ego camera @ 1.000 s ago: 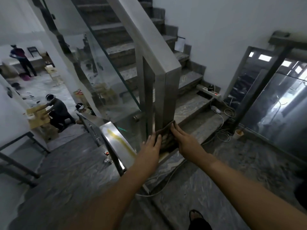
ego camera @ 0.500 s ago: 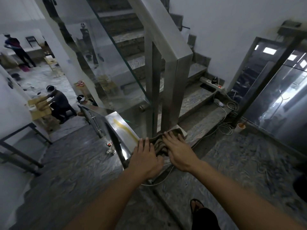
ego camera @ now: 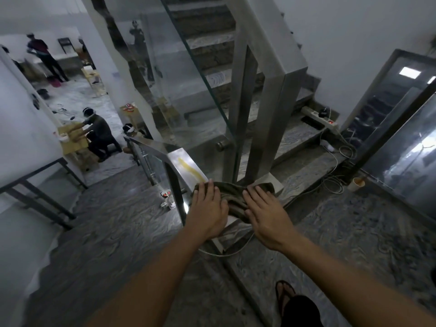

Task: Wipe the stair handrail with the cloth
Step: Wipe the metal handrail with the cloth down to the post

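A dark, crumpled cloth [ego camera: 236,194] lies on the flat top of the steel handrail [ego camera: 186,164], at the corner where the rail meets the landing. My left hand [ego camera: 208,208] presses flat on the cloth's left end, fingers together. My right hand [ego camera: 264,213] presses flat on its right end. A yellow streak runs along the rail top just beyond the cloth. Behind the cloth stands the square steel post [ego camera: 266,128], and from it the upper handrail [ego camera: 271,43] slopes up and away.
A glass panel [ego camera: 188,102] fills the space under the upper rail. A power strip [ego camera: 318,116] and cables [ego camera: 332,182] lie on the lower steps, with a cup [ego camera: 356,184] on the floor at right. People [ego camera: 99,135] work on the floor below. My sandalled foot [ego camera: 285,293] is near.
Both hands slid the cloth down from the foot of the post onto the flat rail top and toward me. The cloth now lies spread between my palms.
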`<state>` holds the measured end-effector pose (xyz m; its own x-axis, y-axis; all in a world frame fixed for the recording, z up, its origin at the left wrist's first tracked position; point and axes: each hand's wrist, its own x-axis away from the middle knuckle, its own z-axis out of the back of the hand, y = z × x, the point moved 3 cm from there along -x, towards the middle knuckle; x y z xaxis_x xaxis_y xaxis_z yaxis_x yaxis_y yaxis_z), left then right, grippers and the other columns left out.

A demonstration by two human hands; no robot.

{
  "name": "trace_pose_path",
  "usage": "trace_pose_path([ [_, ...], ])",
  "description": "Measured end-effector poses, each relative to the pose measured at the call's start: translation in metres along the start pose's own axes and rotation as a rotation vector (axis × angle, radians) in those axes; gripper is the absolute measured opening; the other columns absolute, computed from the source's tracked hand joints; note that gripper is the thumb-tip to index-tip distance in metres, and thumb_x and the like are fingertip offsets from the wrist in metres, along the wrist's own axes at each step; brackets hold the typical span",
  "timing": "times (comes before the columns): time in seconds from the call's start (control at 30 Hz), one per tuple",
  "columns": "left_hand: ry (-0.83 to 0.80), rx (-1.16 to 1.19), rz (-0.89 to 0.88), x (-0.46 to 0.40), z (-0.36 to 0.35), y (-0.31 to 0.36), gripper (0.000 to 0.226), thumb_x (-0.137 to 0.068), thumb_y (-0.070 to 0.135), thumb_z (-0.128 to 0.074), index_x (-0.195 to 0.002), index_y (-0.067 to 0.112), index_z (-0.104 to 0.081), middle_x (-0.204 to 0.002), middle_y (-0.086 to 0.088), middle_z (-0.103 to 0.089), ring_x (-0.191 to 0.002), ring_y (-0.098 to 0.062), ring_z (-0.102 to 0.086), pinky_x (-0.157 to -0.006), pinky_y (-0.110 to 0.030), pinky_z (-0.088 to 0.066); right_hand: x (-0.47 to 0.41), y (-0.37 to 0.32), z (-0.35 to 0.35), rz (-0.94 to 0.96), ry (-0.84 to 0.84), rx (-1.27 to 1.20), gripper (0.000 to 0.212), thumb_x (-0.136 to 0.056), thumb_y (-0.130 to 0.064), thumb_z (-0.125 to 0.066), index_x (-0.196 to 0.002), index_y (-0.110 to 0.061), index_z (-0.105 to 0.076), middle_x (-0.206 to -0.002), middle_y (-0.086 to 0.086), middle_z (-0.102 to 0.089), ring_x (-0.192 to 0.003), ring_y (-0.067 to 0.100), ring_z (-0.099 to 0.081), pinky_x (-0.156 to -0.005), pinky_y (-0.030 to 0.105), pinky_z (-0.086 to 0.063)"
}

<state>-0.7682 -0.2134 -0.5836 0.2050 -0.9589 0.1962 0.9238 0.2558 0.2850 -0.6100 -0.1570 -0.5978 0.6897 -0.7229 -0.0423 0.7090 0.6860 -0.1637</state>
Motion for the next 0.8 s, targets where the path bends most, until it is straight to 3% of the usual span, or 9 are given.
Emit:
trace_pose_path([
  [0.07, -0.001, -0.01, -0.011, -0.012, 0.005, -0.02, 0.056, -0.102, 0.036, -0.013, -0.151, 0.01, -0.013, -0.162, -0.01, 0.004, -0.148, -0.028, 0.012, -0.119, -0.045, 0.004, 0.003, -0.018, 0.003, 0.024, -0.03, 0.058, 0.052, -0.098, -0.043, -0.024, -0.142, -0.018, -0.038, -0.146, 0.009, -0.046, -0.128, 0.03, -0.044, -0.101, 0.045, -0.038],
  [0.13, 0.014, -0.051, -0.026, -0.024, 0.008, -0.034, 0.054, -0.101, 0.038, -0.018, -0.15, 0.016, -0.019, -0.162, -0.009, 0.005, -0.148, -0.029, 0.013, -0.117, -0.052, 0.004, 0.005, -0.035, 0.008, 0.086, -0.043, 0.085, 0.051, -0.096, -0.043, -0.027, -0.14, -0.02, -0.039, -0.14, 0.011, -0.051, -0.114, 0.031, -0.051, -0.087, 0.044, -0.044],
  [0.23, 0.023, -0.027, 0.023, -0.037, 0.015, -0.051, 0.05, -0.101, 0.043, -0.016, -0.15, 0.031, -0.018, -0.161, -0.01, 0.013, -0.147, -0.029, 0.014, -0.114, -0.054, 0.012, 0.003, -0.048, 0.013, 0.136, -0.052, 0.094, 0.052, -0.092, -0.046, -0.03, -0.135, -0.02, -0.043, -0.141, 0.014, -0.049, -0.117, 0.032, -0.05, -0.091, 0.045, -0.043],
  [0.33, -0.001, -0.072, 0.016, -0.045, 0.019, -0.063, 0.049, -0.101, 0.045, -0.014, -0.149, 0.038, -0.014, -0.161, -0.01, 0.011, -0.148, -0.027, 0.013, -0.112, -0.057, 0.015, -0.004, -0.057, 0.007, 0.177, -0.092, 0.097, 0.053, -0.097, -0.038, -0.025, -0.135, -0.008, -0.045, -0.148, 0.019, -0.039, -0.138, 0.034, -0.033, -0.11, 0.053, -0.033],
  [0.4, -0.016, -0.133, -0.007, -0.051, 0.023, -0.068, 0.05, -0.101, 0.043, -0.014, -0.15, 0.035, -0.01, -0.161, -0.01, 0.009, -0.148, -0.026, 0.012, -0.112, -0.057, 0.014, -0.009, -0.065, 0.004, 0.209, -0.149, 0.016, 0.064, -0.098, -0.038, -0.005, -0.142, -0.001, -0.031, -0.152, 0.023, -0.029, -0.144, 0.033, -0.02, -0.116, 0.05, -0.007],
  [0.47, -0.033, -0.162, -0.017, -0.058, 0.028, -0.073, 0.051, -0.101, 0.042, -0.013, -0.151, 0.032, -0.006, -0.161, -0.009, 0.009, -0.148, -0.024, 0.012, -0.113, -0.055, 0.015, -0.015, -0.07, 0.002, 0.215, -0.147, -0.045, 0.078, -0.088, -0.046, 0.011, -0.147, -0.001, -0.014, -0.157, 0.021, -0.012, -0.146, 0.031, -0.005, -0.111, 0.041, 0.013],
  [0.63, -0.048, -0.135, -0.039, -0.076, 0.036, -0.086, 0.052, -0.101, 0.039, -0.015, -0.151, 0.029, -0.005, -0.161, -0.008, 0.01, -0.148, -0.022, 0.012, -0.115, -0.053, 0.011, -0.034, -0.085, -0.005, 0.173, -0.16, -0.14, 0.113, -0.062, -0.067, 0.036, -0.148, -0.004, 0.0, -0.158, 0.021, 0.001, -0.147, 0.033, 0.002, -0.112, 0.04, 0.015],
  [0.8, -0.024, -0.177, -0.064, -0.094, 0.043, -0.102, 0.051, -0.101, 0.039, -0.015, -0.151, 0.03, -0.008, -0.162, -0.007, 0.007, -0.149, -0.021, 0.011, -0.116, -0.056, 0.011, -0.056, -0.097, -0.007, 0.103, -0.177, -0.135, 0.097, -0.074, -0.062, 0.027, -0.148, -0.005, 0.005, -0.158, 0.021, 0.004, -0.146, 0.034, 0.005, -0.111, 0.037, 0.012],
])
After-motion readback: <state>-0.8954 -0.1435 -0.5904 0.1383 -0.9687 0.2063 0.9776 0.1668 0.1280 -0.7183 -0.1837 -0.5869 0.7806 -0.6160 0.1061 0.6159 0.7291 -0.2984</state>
